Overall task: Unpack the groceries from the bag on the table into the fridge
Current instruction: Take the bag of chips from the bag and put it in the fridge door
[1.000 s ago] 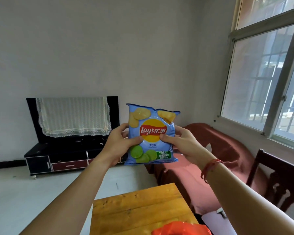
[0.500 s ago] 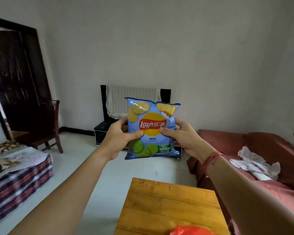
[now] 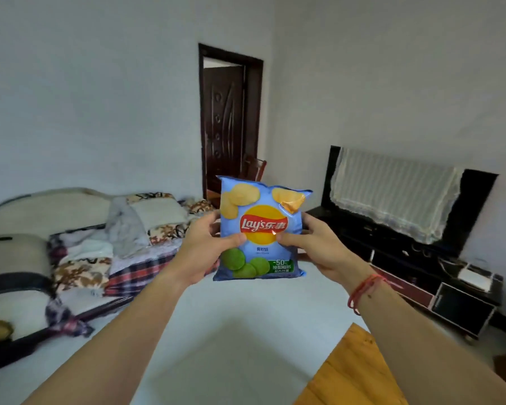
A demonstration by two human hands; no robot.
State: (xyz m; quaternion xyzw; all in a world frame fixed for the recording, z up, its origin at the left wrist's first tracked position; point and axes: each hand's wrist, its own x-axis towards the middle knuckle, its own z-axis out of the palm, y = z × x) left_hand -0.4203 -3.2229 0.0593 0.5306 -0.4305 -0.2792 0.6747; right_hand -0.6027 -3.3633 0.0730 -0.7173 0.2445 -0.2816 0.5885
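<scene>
A blue Lay's chip bag (image 3: 260,229) is held upright in mid-air, above and beyond the far corner of the wooden surface (image 3: 354,372). The left grip (image 3: 200,252) pinches the bag's left edge, thumb across the front, fingers curled behind. The right grip (image 3: 319,249) pinches the right edge likewise, thumb beside the logo. Farther from the surface than the bag stands a dark door (image 3: 228,124).

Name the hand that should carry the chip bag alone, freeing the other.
Left, narrowly. Both pinch the chip bag, but the left hand cups its lower side edge with the thumb across the front; the right hand grips only mid-edge.
</scene>
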